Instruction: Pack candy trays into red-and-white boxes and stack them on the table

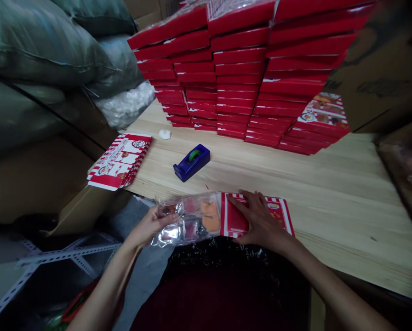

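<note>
Your two hands are apart, low in the middle of the frame, each holding a different part of the same piece of work. Your left hand (153, 226) is pinched on the outer end of a clear plastic pack (188, 225), thumb on top. Your right hand (263, 224) spreads across a red-and-white box (236, 221), its fingers at the far edge and its thumb at the near edge, clasping it. The pack lies left of the box and meets its left end; you cannot tell from here how much of it, if any, sits inside. Through the plastic you can see an orange piece (211, 217), close to the box. Below your hands is your dark garment (223, 259) with white markings. Just beyond the pack, near the centre, a blue tape dispenser (192, 162) with a green roll stands on the wooden table (344, 197), and a white scrap (164, 134) lies farther up. At centre left you have a pile of flat printed cartons (120, 161). Stacked red boxes (240, 69) fill the top centre, large sacks (43, 46) the upper left, and a cardboard carton (381, 92) the upper right.
</note>
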Motion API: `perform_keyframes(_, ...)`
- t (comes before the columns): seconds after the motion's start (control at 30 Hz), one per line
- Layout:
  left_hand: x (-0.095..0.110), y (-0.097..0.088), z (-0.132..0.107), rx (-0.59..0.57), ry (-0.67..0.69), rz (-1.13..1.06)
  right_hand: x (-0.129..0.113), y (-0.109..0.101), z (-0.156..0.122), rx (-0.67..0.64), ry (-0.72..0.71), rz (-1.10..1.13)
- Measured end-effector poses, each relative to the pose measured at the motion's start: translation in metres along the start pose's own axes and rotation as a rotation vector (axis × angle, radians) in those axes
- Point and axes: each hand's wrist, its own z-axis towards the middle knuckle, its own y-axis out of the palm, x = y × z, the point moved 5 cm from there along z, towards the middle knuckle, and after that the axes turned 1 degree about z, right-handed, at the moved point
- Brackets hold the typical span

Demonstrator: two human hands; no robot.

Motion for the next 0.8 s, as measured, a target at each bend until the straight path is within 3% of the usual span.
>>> perform_keyframes(0.17,0.007,-0.001,0.020,-0.156,-0.080,0.020,0.001,0.001,-0.001,0.008,0.004,-0.007)
perform_keyframes(0.43,-0.002,-0.009,0.031,-0.197,-0.174,0.036,-0.001,0.007,-0.007,0.047,0.004,0.010)
perform_keyframes(0.7,0.025,0.023,0.055,-0.404,-0.056,0.175,-0.002,-0.001,-0.009,-0.012,-0.006,0.016)
perform_keyframes(0.8,0.032,0.033,0.062,-0.323,0.022,0.140,0.003,-0.002,-0.012,0.023,-0.011,0.005)
